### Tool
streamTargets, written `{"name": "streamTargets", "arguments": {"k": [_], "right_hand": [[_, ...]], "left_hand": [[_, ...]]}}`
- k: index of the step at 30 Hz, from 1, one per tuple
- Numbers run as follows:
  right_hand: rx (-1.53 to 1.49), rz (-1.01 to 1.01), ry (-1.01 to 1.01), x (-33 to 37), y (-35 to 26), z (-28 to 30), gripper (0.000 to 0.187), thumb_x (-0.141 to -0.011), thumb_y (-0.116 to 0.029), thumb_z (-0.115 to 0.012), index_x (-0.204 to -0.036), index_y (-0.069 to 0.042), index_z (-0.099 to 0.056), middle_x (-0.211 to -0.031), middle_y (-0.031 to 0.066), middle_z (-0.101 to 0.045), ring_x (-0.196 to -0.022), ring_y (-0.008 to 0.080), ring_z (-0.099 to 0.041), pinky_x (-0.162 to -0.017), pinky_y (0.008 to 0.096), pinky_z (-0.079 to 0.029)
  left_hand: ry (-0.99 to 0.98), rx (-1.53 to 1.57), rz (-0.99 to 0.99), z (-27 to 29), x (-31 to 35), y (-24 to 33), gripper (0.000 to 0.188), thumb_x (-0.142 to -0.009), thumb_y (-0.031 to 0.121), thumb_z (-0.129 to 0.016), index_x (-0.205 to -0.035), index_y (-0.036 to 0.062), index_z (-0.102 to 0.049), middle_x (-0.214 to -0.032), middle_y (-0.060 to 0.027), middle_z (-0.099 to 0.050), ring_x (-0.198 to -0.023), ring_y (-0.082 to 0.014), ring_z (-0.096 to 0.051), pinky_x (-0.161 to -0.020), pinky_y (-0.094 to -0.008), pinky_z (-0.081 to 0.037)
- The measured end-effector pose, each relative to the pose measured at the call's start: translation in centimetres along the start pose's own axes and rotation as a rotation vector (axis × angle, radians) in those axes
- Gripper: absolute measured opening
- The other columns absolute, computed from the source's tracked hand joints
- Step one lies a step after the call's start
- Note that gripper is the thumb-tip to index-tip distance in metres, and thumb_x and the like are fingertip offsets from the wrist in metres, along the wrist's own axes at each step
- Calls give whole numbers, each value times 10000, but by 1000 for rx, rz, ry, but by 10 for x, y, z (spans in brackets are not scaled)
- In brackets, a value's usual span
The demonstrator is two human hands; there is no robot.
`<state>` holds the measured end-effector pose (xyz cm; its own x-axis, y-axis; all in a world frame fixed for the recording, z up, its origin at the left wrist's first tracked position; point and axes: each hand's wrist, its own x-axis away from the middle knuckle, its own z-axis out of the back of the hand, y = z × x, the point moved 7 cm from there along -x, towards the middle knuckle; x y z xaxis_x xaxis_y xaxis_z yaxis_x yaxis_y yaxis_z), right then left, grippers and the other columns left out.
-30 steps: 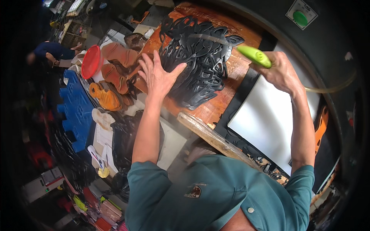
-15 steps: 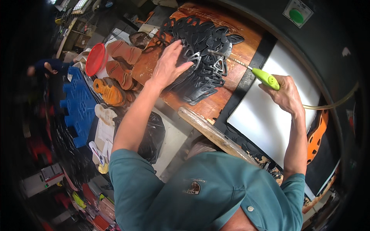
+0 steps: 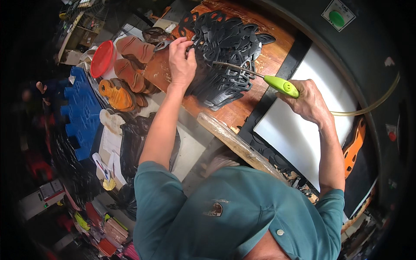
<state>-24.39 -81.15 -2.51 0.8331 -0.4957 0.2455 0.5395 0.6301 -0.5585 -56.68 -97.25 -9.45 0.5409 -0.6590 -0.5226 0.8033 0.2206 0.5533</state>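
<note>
My right hand [image 3: 307, 99] is wrapped round the green handle of an air blow gun [image 3: 281, 86]. Its long thin nozzle points left over a pile of black, loop-shaped cut pieces [image 3: 227, 39]. A clear yellowish hose [image 3: 368, 110] trails from behind that hand. At the pile's left edge is my left hand [image 3: 182, 65], fingers bent and apart, thumb separate; I see nothing held between them. A small grey piece [image 3: 161, 46] lies just left of its fingertips. Some pieces below the nozzle look pale and dusty.
The pile rests on a worn wooden board [image 3: 277, 37]. To the right lies a white cutting slab [image 3: 312, 130] beside an orange perforated sheet [image 3: 355, 145]. Brown sole-shaped pieces [image 3: 130, 76], a red lid [image 3: 102, 58] and a blue plastic pallet [image 3: 84, 110] are at left. A green button [image 3: 336, 18] sits on the machine.
My left hand has moved left off the middle of the pile, its fingers more bent. The blow gun has shifted left, its nozzle now further over the pieces. The view has turned slightly.
</note>
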Motion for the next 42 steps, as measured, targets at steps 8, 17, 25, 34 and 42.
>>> {"name": "streamTargets", "arguments": {"k": [8, 17, 25, 34, 42], "right_hand": [[-56, -141, 101, 0, 26, 3, 234, -963, -243, -791, -1062, -32, -808, -864, 189, -785, -720, 301, -741, -764, 437, -599], [-16, -105, 170, 21, 66, 25, 281, -942, -243, -830, -1088, -5, -807, -851, 167, -786, -685, 232, -727, -720, 413, -613], [52, -30, 1, 45, 74, 26, 214, -899, -177, -850, -1010, 1, -809, -806, 147, -784, -673, 234, -739, -721, 384, -612], [-41, -17, -28, 72, 61, -7, 121, -872, -110, -856, -942, -28, -801, -727, 126, -755, -601, 221, -705, -628, 367, -581], [-82, 133, 65, 66, 21, -33, 127, -814, -25, -818, -887, -3, -717, -687, 173, -671, -608, 319, -659, -609, 416, -524]], "left_hand": [[64, -564, 296, 7, 3, 3, 1145, -845, 589, -836, -1620, -32, -266, -1647, -471, -104, -1554, -597, -168, -1246, -695, -174], [-135, -153, 116, -15, -8, -1, 850, -975, 451, -740, -1556, -78, -417, -1561, -341, -472, -1499, -504, -398, -1297, -580, -232], [-400, -3, -276, -24, -26, 35, 521, -1016, 131, -688, -1512, 73, -539, -1543, -184, -566, -1420, -460, -520, -1187, -473, -443], [-323, -348, 327, -14, -16, 7, 1032, -926, 621, -735, -1634, -19, -341, -1643, -453, -238, -1526, -544, -347, -1250, -496, -339], [-252, -5, -214, -21, -13, 43, 524, -1026, 244, -691, -1497, 46, -570, -1431, -275, -634, -1372, -450, -577, -1179, -472, -444]]}}
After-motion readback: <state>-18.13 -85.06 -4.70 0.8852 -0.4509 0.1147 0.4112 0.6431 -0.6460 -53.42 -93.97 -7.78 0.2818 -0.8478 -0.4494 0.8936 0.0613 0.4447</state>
